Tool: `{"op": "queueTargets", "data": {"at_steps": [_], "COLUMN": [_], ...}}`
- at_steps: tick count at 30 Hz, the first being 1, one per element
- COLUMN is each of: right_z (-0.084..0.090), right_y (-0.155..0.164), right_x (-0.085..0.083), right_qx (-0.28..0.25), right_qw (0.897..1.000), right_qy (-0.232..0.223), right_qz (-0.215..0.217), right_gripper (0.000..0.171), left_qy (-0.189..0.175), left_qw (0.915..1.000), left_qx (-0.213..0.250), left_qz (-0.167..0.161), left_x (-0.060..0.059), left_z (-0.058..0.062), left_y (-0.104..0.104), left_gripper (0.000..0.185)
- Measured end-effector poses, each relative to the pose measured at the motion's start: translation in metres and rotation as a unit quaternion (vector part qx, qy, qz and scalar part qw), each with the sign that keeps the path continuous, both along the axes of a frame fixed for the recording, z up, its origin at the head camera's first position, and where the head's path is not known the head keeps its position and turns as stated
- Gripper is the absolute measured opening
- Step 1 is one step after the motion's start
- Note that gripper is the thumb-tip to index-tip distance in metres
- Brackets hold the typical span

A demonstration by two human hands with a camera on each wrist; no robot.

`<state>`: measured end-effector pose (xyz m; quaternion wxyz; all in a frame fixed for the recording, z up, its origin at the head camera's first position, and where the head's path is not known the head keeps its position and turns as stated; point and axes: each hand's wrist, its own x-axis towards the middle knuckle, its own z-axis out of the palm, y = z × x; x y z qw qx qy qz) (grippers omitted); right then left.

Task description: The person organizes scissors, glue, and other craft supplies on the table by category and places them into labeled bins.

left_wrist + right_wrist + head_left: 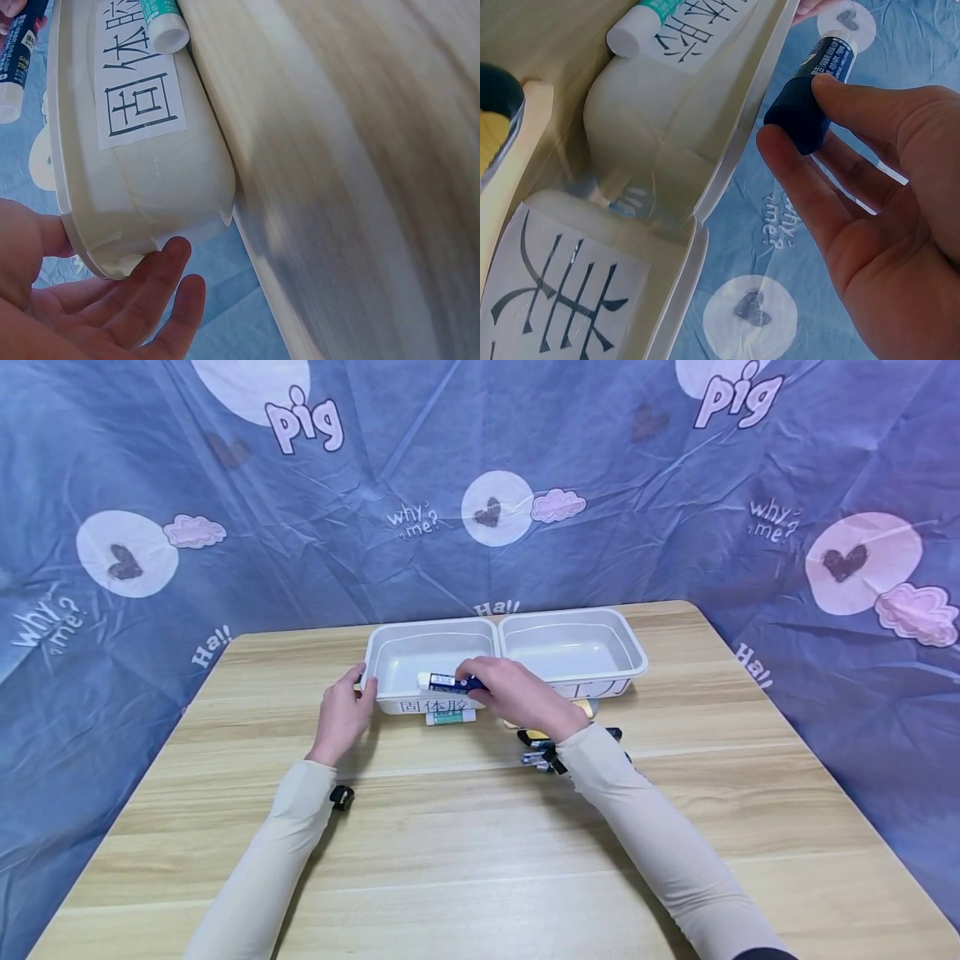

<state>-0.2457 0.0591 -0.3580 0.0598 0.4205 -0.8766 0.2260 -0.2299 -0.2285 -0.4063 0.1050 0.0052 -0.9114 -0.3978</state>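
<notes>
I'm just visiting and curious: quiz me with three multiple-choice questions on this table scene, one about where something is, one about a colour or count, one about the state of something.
1. Where is the dark blue glue stick?
A. Held over the left tub
B. Lying in the right tub
C. On the table's near edge

2. How many white tubs stand side by side?
A. One
B. Two
C. Four

3. What is the left hand doing?
A. Gripping a pen
B. Resting with straight fingers against the left tub's corner
C. Lying flat on the table far from the tubs

Answers: 1 A, the right hand pinches it above the left tub. 2 B, the left tub and the right tub. 3 B, open fingers touch the corner.
</notes>
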Motion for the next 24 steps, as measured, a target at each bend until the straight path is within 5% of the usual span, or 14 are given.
{"op": "queueTargets", "data": {"at_steps": [24], "right_z": [0.006], "right_y": [0.013], "right_x": [-0.010], "right_qx": [-0.025], "right_qw": [0.999], "right_qy": [-0.012], "right_qz": [-0.020], "right_gripper": [0.026], "left_qy": [-0.004], "left_qw": [1.0000], "left_qx": [-0.001], "left_qz": [0.002], "left_x": [0.001], "left_z": [0.000], "left_y": [-0.001], "left_gripper": [0.053]}}
